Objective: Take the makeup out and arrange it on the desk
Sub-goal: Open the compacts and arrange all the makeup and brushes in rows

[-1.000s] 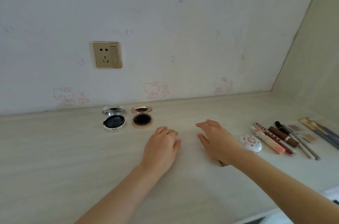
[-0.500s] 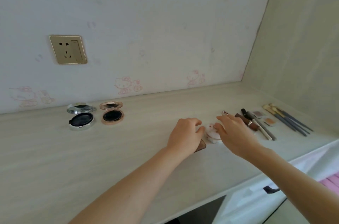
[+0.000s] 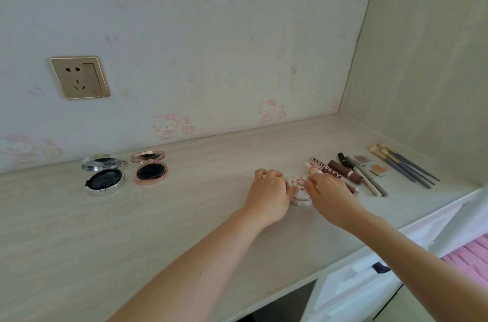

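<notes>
A small white round compact with pink decoration sits on the pale desk, between my two hands. My left hand lies to its left with curled fingers, thumb against the compact's side. From the right, my right hand pinches the compact's top and edge with bent fingers. Far left stand an open silver compact and an open rose-gold compact. Right of my hands lie a lettered brown tube, a brown tube, pencils, two small shadow pans and several brushes.
A gold wall socket sits on the back wall above the compacts. A side panel closes the desk on the right. The desk's front edge runs diagonally at lower right, with a white drawer and its dark handle below and pink fabric.
The view has swung right. Both hands moved from the bare middle of the desk to the white compact and closed in on it from either side.
</notes>
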Tool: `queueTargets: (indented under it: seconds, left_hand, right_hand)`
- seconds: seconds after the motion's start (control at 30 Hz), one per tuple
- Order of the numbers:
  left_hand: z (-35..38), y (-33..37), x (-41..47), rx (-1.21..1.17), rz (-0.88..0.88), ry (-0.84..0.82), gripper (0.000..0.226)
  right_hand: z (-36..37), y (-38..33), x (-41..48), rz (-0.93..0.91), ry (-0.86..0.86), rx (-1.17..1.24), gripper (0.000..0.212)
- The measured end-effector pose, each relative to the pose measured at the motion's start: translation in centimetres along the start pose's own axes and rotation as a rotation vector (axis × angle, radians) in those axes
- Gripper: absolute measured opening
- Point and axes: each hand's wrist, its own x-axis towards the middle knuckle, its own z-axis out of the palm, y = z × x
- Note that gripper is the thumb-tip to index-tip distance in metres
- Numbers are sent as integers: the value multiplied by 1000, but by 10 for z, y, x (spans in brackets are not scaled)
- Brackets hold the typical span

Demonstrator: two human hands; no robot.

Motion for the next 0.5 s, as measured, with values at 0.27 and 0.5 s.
queueTargets:
  seconds: [0.27,0.5]
  left_hand:
    - [-5,5,-10,-145,19,6,30]
    - [-6,8,-20,-282,45,39,33]
  right_hand:
    - [-7,-4,-16,71,20,230,31]
    - [-5,-2,-19,99,68,453,23]
